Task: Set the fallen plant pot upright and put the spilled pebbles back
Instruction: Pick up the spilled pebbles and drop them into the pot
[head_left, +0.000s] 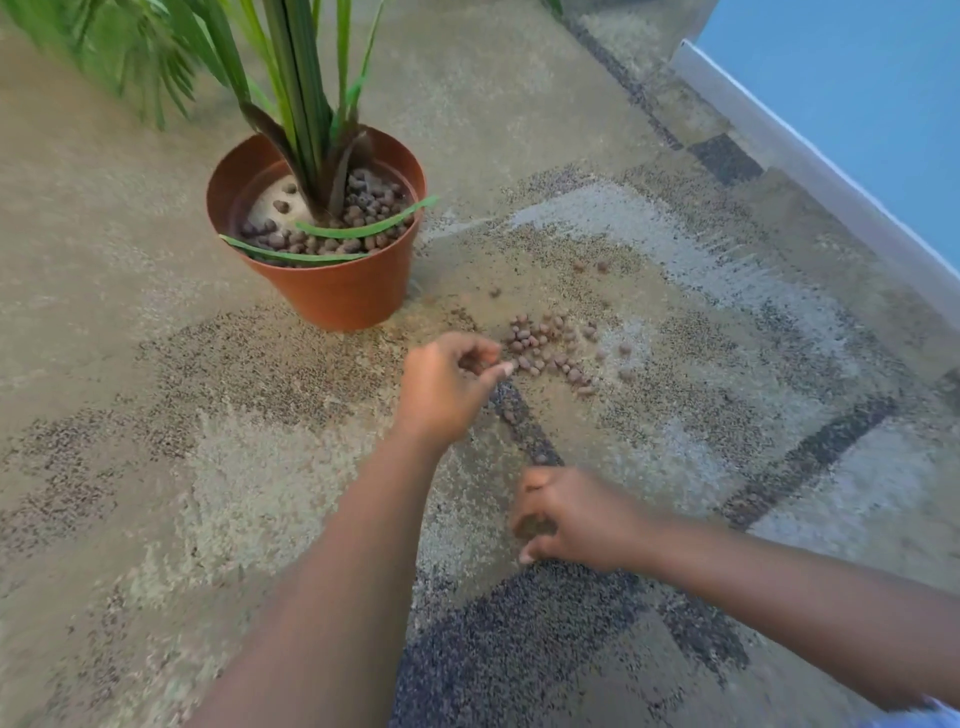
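The terracotta plant pot (343, 291) stands upright on the carpet, upper left of centre, with a green plant (306, 93) and brown pebbles inside. A heap of spilled pebbles (545, 348) lies on the carpet to the right of the pot. My left hand (447, 389) hovers at the heap's left edge, fingers curled with the thumb and fingertips pinched together; whether a pebble sits between them is unclear. My right hand (576, 519) rests lower on the carpet, fingers cupped, with what looks like pebbles in the palm.
Patterned beige, grey and dark carpet (208, 493) covers the floor. A white skirting board (810, 171) and a blue wall (857, 88) run along the upper right. A few stray pebbles (589, 267) lie beyond the heap.
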